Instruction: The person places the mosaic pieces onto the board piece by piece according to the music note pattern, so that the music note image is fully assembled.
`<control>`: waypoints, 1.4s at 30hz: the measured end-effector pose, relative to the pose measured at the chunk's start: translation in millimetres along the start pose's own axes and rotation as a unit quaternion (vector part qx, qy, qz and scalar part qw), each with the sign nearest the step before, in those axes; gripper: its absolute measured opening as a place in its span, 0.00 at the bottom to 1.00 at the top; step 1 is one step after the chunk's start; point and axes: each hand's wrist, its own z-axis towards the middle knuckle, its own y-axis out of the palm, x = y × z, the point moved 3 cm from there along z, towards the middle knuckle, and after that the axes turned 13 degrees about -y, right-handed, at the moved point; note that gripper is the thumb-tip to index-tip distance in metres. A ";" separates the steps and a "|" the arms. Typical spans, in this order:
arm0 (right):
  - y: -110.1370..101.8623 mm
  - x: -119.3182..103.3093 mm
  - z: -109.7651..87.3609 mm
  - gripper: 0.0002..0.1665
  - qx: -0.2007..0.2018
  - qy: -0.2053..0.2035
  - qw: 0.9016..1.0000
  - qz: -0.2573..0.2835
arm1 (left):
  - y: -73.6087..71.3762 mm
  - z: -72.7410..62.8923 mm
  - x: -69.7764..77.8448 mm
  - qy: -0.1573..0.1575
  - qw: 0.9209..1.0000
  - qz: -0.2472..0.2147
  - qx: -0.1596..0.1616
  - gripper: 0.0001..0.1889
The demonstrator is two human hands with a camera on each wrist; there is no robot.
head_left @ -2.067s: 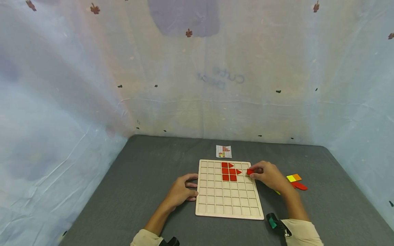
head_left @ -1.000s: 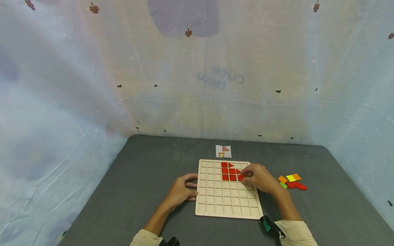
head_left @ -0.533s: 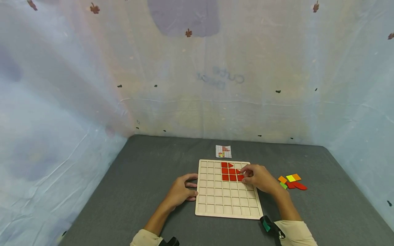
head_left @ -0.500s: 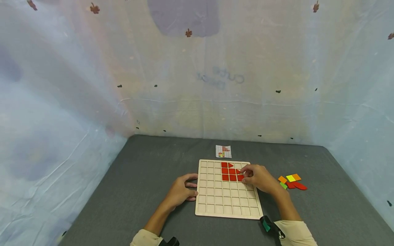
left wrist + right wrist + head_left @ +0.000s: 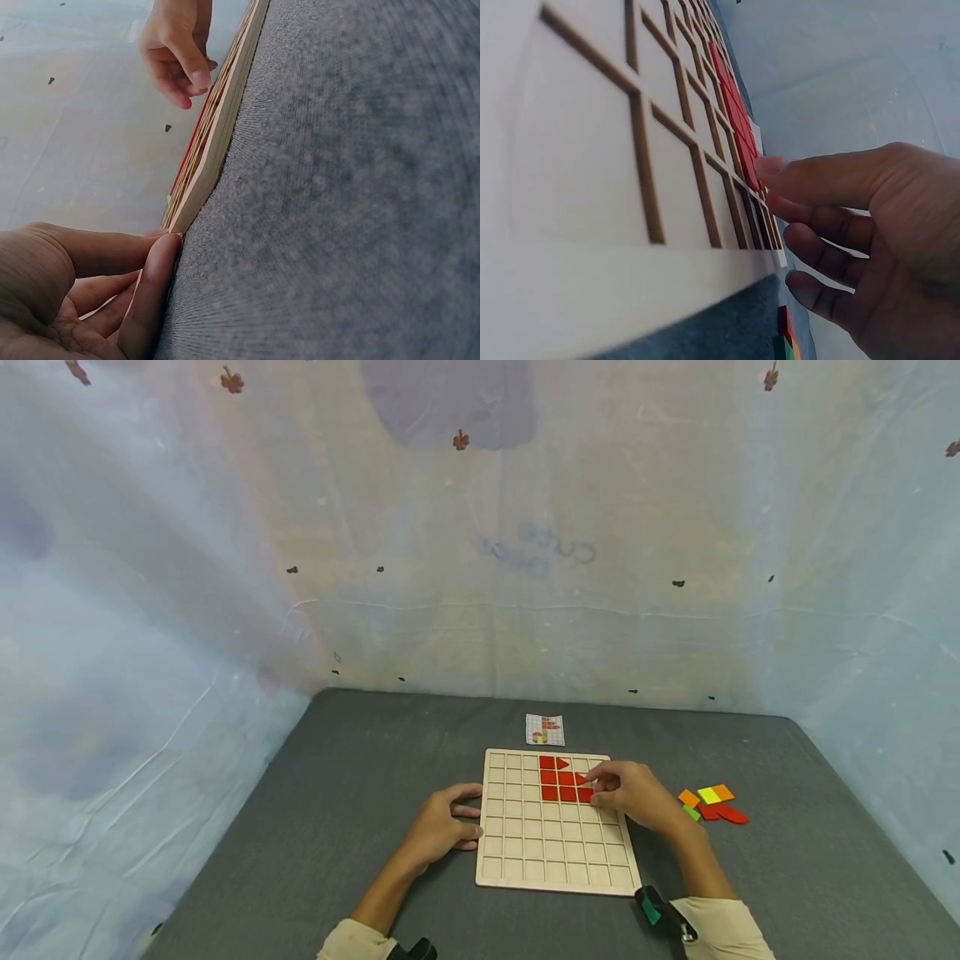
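The left hand (image 5: 438, 828) rests on the counter (image 5: 337, 793), its loosely curled fingers touching the left edge of the wooden grid board (image 5: 557, 864). Right of it, the right hand (image 5: 633, 793) has relaxed fingertips on a red square tile (image 5: 585, 793) at the right end of the red cluster. Two seconds ago that tile was pinched above the board's right edge.
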 end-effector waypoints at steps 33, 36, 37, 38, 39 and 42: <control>-47.6 42.8 -31.1 0.25 0.101 0.045 0.993 -0.035 | -0.2 0.0 1.2 0.005 1.000 -0.001 -0.002 0.35; -47.1 44.2 -32.1 0.26 0.090 0.048 0.994 -0.038 | -0.6 0.1 0.8 0.004 1.000 -0.002 -0.002 0.35; -46.7 44.7 -32.3 0.26 0.087 0.049 0.994 -0.039 | -0.7 0.1 0.6 0.004 1.000 -0.001 -0.002 0.35; -46.3 45.4 -32.5 0.27 0.083 0.049 0.995 -0.038 | -0.9 0.0 0.5 0.003 1.000 -0.001 -0.002 0.35; -45.9 46.2 -32.6 0.27 0.079 0.049 0.995 -0.038 | -1.0 0.0 0.4 0.003 1.000 -0.002 -0.002 0.35; -44.2 49.0 -32.4 0.27 0.069 0.048 0.996 -0.045 | -1.2 -0.1 0.3 0.002 1.000 -0.003 -0.004 0.35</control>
